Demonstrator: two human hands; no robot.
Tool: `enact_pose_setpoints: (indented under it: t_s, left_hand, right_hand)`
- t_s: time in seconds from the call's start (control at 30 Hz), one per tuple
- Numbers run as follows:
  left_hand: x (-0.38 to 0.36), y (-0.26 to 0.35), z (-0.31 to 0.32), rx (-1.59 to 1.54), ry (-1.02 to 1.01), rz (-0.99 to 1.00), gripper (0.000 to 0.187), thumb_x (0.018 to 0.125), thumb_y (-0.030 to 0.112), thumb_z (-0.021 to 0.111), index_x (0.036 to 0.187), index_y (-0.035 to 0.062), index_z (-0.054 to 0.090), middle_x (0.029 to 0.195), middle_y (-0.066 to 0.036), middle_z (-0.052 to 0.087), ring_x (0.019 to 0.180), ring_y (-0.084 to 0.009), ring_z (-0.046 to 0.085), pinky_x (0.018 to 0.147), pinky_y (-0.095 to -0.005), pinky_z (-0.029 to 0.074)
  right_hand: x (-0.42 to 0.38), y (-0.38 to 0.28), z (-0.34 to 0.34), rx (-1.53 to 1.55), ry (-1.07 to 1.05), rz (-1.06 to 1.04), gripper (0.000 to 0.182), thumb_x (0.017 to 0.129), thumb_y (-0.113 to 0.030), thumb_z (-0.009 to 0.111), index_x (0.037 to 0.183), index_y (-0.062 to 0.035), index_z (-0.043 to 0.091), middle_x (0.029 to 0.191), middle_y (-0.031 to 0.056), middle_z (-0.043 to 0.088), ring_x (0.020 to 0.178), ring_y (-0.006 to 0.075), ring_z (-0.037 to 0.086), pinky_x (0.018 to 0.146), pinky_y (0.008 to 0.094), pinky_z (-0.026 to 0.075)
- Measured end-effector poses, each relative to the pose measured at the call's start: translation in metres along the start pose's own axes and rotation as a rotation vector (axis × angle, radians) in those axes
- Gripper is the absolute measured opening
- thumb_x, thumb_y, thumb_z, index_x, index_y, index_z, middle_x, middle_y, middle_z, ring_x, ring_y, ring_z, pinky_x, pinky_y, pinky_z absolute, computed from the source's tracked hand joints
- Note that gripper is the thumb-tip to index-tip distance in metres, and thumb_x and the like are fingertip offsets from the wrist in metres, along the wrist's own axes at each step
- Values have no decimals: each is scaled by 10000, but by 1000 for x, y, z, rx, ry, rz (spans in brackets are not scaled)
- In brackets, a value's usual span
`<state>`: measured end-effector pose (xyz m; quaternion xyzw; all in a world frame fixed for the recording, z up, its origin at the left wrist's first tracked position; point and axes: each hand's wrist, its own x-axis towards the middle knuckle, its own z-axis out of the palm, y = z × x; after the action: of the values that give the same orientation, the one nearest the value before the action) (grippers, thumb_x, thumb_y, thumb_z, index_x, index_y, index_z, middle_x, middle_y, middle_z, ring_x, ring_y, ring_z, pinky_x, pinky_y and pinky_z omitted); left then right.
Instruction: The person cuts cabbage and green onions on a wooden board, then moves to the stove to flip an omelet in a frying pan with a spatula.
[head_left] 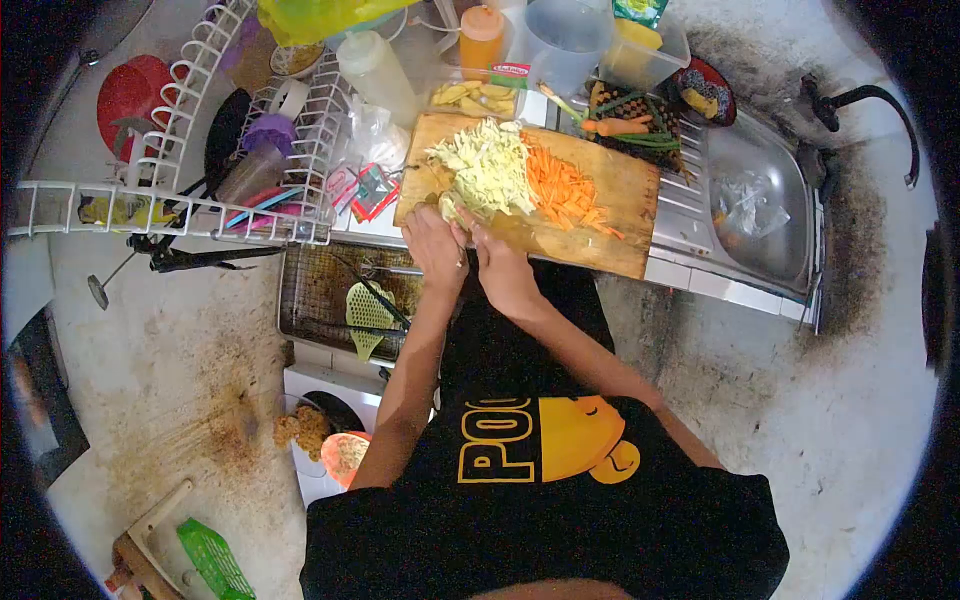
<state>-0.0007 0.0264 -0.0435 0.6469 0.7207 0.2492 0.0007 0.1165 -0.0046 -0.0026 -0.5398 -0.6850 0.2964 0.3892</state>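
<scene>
A wooden cutting board [600,245] lies on the counter, bearing a heap of shredded pale green cabbage [485,165] and, to its right, orange carrot sticks [565,190]. At the board's near left edge, my left hand [435,245] has its fingers bent over a small piece of cabbage [448,208]. Close to its right is my right hand [500,265], with curled fingers near the lower edge of the heap. What my right hand holds is too blurred to make out.
A steel sink [760,210] with a plastic bag is at the right. Beyond the board stand a tub of yellow pieces [475,98], bottles [375,75] and a dark basket [635,115] with carrots. A white wire rack [310,150] is at the left.
</scene>
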Motion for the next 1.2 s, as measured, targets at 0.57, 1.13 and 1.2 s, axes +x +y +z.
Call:
enact_pose_setpoints:
  t_s: [0.57, 1.13, 1.2]
  left_hand:
    - [-7, -9, 5, -122, 74, 39, 508, 894, 359, 434, 1153, -63, 544, 966, -228, 532, 962, -418, 492, 854, -509, 353]
    - [-2, -14, 3, -99, 119, 94, 427, 830, 332, 481, 1009, -55, 518, 991, -216, 512, 971, -387, 472, 871, -482, 348]
    - [-2, -14, 4, -94, 130, 93, 418, 829, 330, 482, 998, -51, 518, 989, -214, 512, 972, -386, 471, 873, -481, 346]
  right_hand:
    - [20, -21, -9, 109, -275, 315, 462, 1005, -120, 384, 1447, -241, 440, 1058, 324, 606, 995, 439, 618, 853, 455, 495]
    - [23, 2, -25, 239, -178, 144, 445, 999, -72, 454, 1422, -209, 480, 1285, 239, 569, 1232, 329, 555, 1011, 358, 434]
    - [13, -2, -21, 230, -191, 149, 452, 1000, -62, 446, 1425, -211, 476, 1282, 252, 566, 1231, 335, 553, 1009, 362, 433]
